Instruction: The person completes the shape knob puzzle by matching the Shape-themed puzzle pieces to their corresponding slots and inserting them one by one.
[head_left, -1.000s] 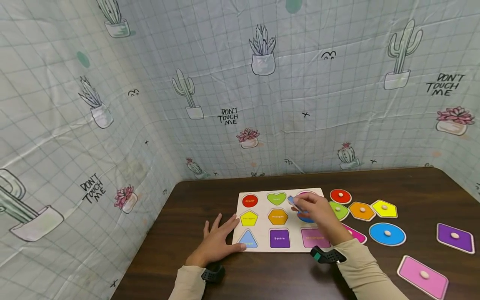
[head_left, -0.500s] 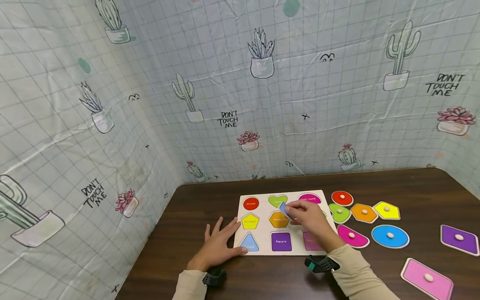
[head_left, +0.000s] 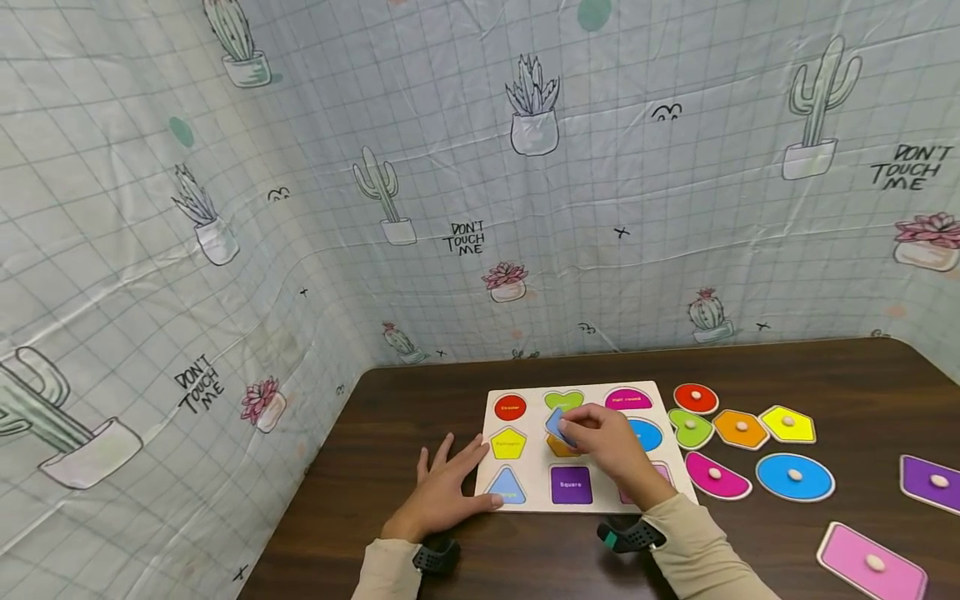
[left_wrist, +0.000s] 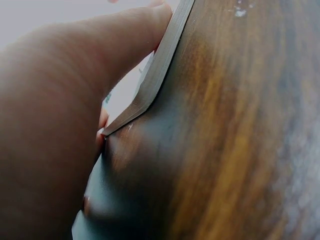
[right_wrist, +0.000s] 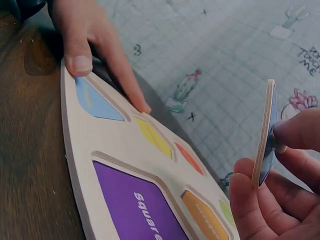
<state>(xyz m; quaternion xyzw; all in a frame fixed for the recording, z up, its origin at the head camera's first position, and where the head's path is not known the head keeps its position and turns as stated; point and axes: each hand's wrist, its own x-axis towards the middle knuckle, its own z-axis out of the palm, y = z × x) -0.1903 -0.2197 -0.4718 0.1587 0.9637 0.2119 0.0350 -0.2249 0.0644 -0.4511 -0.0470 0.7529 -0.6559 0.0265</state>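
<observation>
My right hand (head_left: 618, 446) pinches a light blue puzzle piece (head_left: 557, 425) by its knob, above the middle of a white shape puzzle board (head_left: 538, 468). The right wrist view shows this piece (right_wrist: 265, 137) edge-on, tilted and clear of the board, with fingertips at its lower end. My left hand (head_left: 444, 496) lies spread along the board's left side, its thumb on the front left corner beside the light blue triangle recess (head_left: 507, 487). In the left wrist view the thumb (left_wrist: 120, 40) rests at the board's edge. The held piece partly covers the heart and hexagon recesses.
Right of the board lie knobbed pieces: a red circle (head_left: 696, 398), green heart (head_left: 688, 430), orange hexagon (head_left: 738, 435), yellow pentagon (head_left: 791, 432), magenta half round (head_left: 716, 485), blue oval (head_left: 795, 490), purple square (head_left: 933, 492) and pink rectangle (head_left: 862, 575). A patterned cloth (head_left: 585, 308) stands behind the table.
My right hand has carried the light blue piece leftward across the board, from near the half round recess to above the hexagon. The left hand stays at the board's left edge.
</observation>
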